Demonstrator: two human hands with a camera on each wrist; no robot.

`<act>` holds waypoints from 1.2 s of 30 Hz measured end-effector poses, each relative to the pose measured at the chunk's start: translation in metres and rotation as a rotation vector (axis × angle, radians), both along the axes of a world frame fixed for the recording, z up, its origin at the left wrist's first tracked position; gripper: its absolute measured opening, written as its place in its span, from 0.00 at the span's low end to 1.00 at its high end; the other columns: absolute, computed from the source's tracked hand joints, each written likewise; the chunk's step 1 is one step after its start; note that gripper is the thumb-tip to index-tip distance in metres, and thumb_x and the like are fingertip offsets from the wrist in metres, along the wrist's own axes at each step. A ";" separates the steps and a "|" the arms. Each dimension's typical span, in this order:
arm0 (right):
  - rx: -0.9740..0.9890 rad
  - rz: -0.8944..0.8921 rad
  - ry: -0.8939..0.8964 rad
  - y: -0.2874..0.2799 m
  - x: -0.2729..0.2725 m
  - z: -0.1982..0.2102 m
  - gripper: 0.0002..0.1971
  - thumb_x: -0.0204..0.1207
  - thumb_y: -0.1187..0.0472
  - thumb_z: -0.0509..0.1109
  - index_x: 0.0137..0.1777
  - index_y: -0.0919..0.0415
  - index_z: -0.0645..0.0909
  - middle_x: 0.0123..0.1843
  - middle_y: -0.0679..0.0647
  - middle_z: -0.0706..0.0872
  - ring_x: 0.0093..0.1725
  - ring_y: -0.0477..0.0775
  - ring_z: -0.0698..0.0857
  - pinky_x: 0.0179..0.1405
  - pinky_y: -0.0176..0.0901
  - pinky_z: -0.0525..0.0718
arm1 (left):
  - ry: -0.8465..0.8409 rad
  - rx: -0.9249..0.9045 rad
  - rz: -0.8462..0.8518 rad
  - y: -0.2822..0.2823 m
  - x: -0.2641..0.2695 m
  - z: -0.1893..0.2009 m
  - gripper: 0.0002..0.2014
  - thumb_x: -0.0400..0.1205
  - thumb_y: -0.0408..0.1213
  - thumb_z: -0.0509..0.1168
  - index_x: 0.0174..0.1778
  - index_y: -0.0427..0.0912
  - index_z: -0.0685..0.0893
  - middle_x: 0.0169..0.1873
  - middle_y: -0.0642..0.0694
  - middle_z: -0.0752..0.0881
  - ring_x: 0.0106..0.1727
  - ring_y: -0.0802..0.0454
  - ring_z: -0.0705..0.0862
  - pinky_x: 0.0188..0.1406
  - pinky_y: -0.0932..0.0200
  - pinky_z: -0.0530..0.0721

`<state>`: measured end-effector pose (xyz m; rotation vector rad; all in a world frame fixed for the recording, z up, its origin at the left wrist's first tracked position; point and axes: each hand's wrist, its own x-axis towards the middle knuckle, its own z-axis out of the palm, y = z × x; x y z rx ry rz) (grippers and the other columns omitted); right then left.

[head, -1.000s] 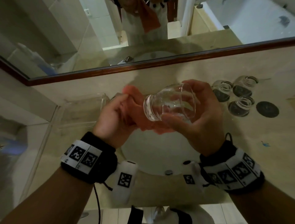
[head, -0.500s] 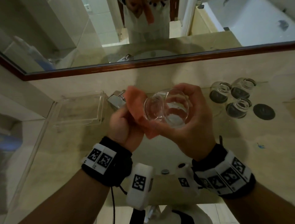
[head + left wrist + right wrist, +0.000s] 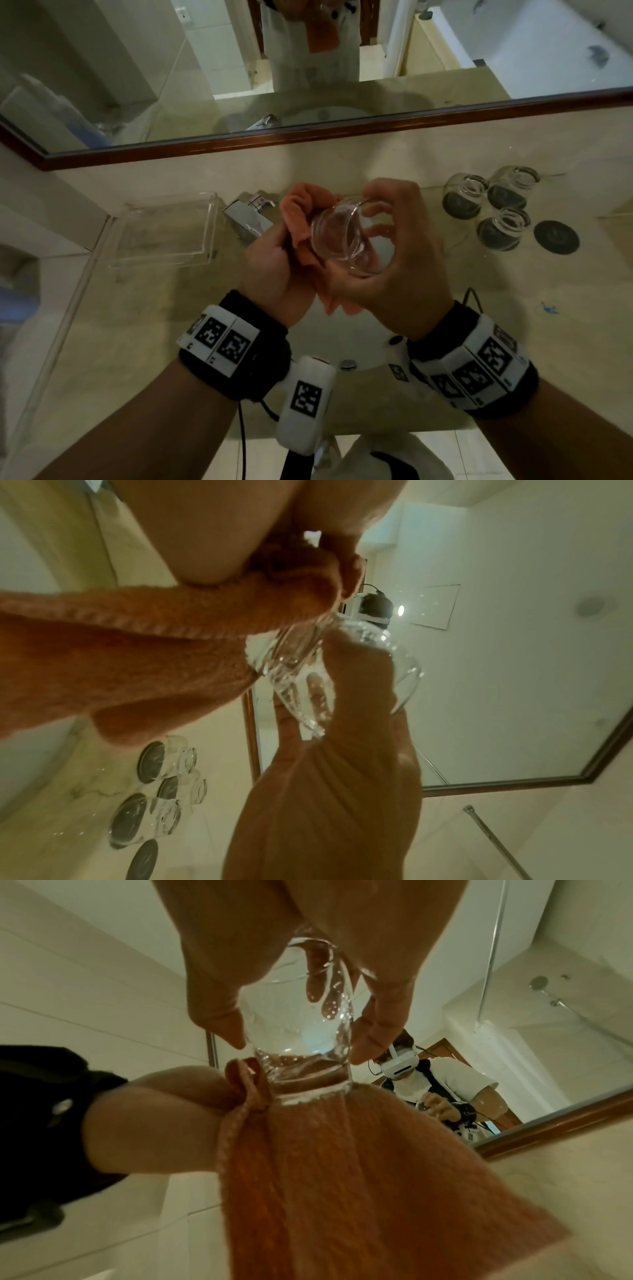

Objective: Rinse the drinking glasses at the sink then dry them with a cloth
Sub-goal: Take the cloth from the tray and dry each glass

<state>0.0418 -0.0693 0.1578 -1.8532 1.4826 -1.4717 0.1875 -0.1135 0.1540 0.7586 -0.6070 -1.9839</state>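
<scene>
Drying in progress: wet glass (image 3: 346, 236) held over the sink (image 3: 342, 346), right hand (image 3: 394, 260) fingers wrapped round it, left hand (image 3: 274, 270) gripping the orange cloth (image 3: 301, 219) against its mouth. Droplets inside, so it's prob. not dry yet. Three glasses (image 3: 493, 209) sit upside down on the counter (image 3: 565, 308) to the right; can't tell if they're done.

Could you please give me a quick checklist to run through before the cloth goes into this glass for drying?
1. Right hand grips the glass: ok.
2. Left hand holds the orange cloth: ok.
3. Cloth meets the glass mouth: ok.
4. Glass dry: not ok, droplets visible in the right wrist view.
5. Held over the sink: ok.
6. Three other glasses upright on their coasters: ok.
</scene>
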 end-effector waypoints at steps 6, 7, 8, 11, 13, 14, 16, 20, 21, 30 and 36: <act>-0.035 0.050 0.095 -0.003 0.008 0.006 0.35 0.56 0.57 0.86 0.63 0.67 0.77 0.59 0.54 0.79 0.53 0.43 0.79 0.51 0.22 0.76 | 0.002 -0.059 -0.042 0.003 -0.010 -0.001 0.16 0.90 0.44 0.55 0.69 0.39 0.71 0.59 0.32 0.79 0.57 0.42 0.84 0.56 0.48 0.88; -0.037 0.036 0.093 -0.005 0.007 0.007 0.35 0.57 0.57 0.86 0.63 0.67 0.77 0.59 0.55 0.78 0.53 0.43 0.79 0.51 0.22 0.77 | -0.024 -0.076 -0.045 0.002 -0.009 -0.001 0.16 0.90 0.44 0.54 0.69 0.38 0.72 0.58 0.33 0.81 0.57 0.42 0.84 0.58 0.47 0.86; -0.036 0.020 0.090 -0.007 0.004 0.007 0.35 0.56 0.57 0.86 0.63 0.68 0.77 0.59 0.56 0.78 0.53 0.43 0.79 0.51 0.22 0.77 | -0.046 -0.087 -0.043 0.000 -0.008 -0.001 0.17 0.90 0.44 0.53 0.67 0.36 0.75 0.57 0.34 0.83 0.58 0.41 0.84 0.59 0.47 0.86; -0.027 -0.022 0.112 -0.008 -0.002 0.005 0.36 0.55 0.59 0.86 0.62 0.68 0.77 0.59 0.57 0.78 0.53 0.48 0.80 0.51 0.24 0.77 | -0.078 -0.080 -0.015 -0.004 -0.006 0.001 0.24 0.93 0.45 0.49 0.75 0.29 0.74 0.69 0.26 0.80 0.68 0.34 0.82 0.64 0.41 0.85; -0.027 -0.017 0.113 -0.004 -0.001 0.003 0.35 0.55 0.59 0.87 0.62 0.68 0.78 0.59 0.57 0.79 0.53 0.49 0.80 0.51 0.26 0.78 | -0.087 -0.089 -0.012 -0.005 -0.007 0.001 0.25 0.93 0.43 0.47 0.77 0.27 0.71 0.69 0.26 0.79 0.67 0.34 0.82 0.62 0.42 0.85; -0.029 -0.001 0.112 -0.003 0.001 0.003 0.35 0.55 0.59 0.87 0.62 0.68 0.78 0.59 0.57 0.80 0.52 0.47 0.80 0.52 0.25 0.77 | -0.098 -0.095 -0.021 -0.005 -0.009 0.000 0.23 0.92 0.42 0.47 0.74 0.28 0.74 0.64 0.29 0.83 0.62 0.37 0.85 0.58 0.44 0.87; -0.037 0.031 0.119 -0.003 0.001 0.005 0.35 0.56 0.58 0.87 0.62 0.69 0.78 0.59 0.57 0.80 0.52 0.44 0.79 0.51 0.22 0.76 | -0.096 -0.109 -0.049 -0.004 -0.011 -0.002 0.20 0.92 0.39 0.48 0.61 0.33 0.83 0.52 0.36 0.88 0.53 0.43 0.89 0.51 0.49 0.89; -0.039 -0.025 0.104 -0.010 -0.006 0.007 0.35 0.56 0.58 0.86 0.61 0.70 0.78 0.57 0.58 0.79 0.51 0.50 0.80 0.47 0.30 0.81 | -0.084 -0.099 -0.034 -0.007 -0.008 -0.001 0.23 0.92 0.40 0.45 0.71 0.28 0.77 0.66 0.29 0.83 0.67 0.33 0.83 0.70 0.38 0.82; -0.036 -0.043 0.105 -0.010 -0.007 0.006 0.35 0.56 0.58 0.86 0.61 0.70 0.77 0.57 0.58 0.79 0.51 0.51 0.80 0.47 0.30 0.80 | -0.088 -0.079 -0.013 -0.009 -0.007 0.000 0.25 0.92 0.41 0.45 0.77 0.26 0.72 0.73 0.26 0.78 0.73 0.30 0.79 0.75 0.34 0.76; -0.015 0.005 0.129 -0.010 0.001 0.009 0.36 0.56 0.56 0.87 0.62 0.67 0.77 0.59 0.55 0.80 0.52 0.45 0.80 0.49 0.24 0.79 | -0.076 -0.091 -0.011 -0.006 -0.007 -0.002 0.19 0.91 0.37 0.47 0.56 0.33 0.84 0.55 0.34 0.87 0.56 0.40 0.87 0.58 0.46 0.87; 0.038 -0.057 0.204 -0.011 -0.003 0.008 0.40 0.55 0.50 0.87 0.66 0.63 0.77 0.60 0.53 0.82 0.52 0.47 0.82 0.46 0.34 0.83 | -0.203 -0.156 0.047 -0.006 -0.010 -0.002 0.22 0.92 0.41 0.49 0.66 0.31 0.83 0.61 0.31 0.87 0.61 0.35 0.86 0.61 0.43 0.85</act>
